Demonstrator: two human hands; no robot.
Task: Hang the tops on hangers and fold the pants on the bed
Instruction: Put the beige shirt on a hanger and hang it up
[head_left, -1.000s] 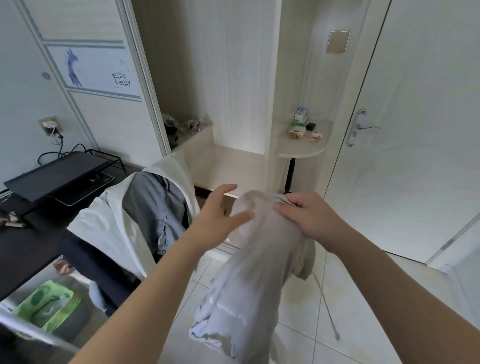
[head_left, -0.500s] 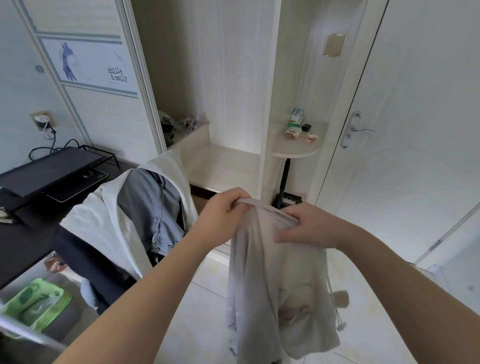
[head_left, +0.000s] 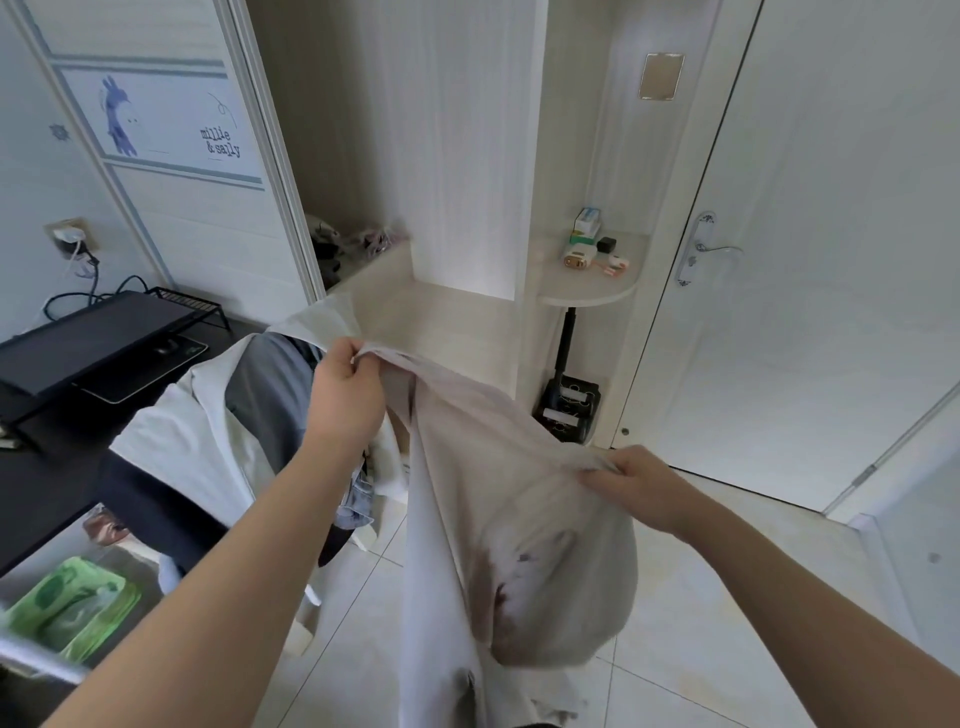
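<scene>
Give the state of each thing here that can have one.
Garment, held up, top edge stretched out, rest hanging.
Left hand, pinching the garment's top edge.
Right hand, gripping the garment's bunched edge.
Door, shut.
Plug, in the wall socket.
Clothes pile, draped, not on hangers.

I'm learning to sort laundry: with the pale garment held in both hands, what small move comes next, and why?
Probably draw the left hand and right hand wider apart to spread the pale garment: each pinches its upper edge, but the cloth hangs bunched, hiding its shape.
</scene>
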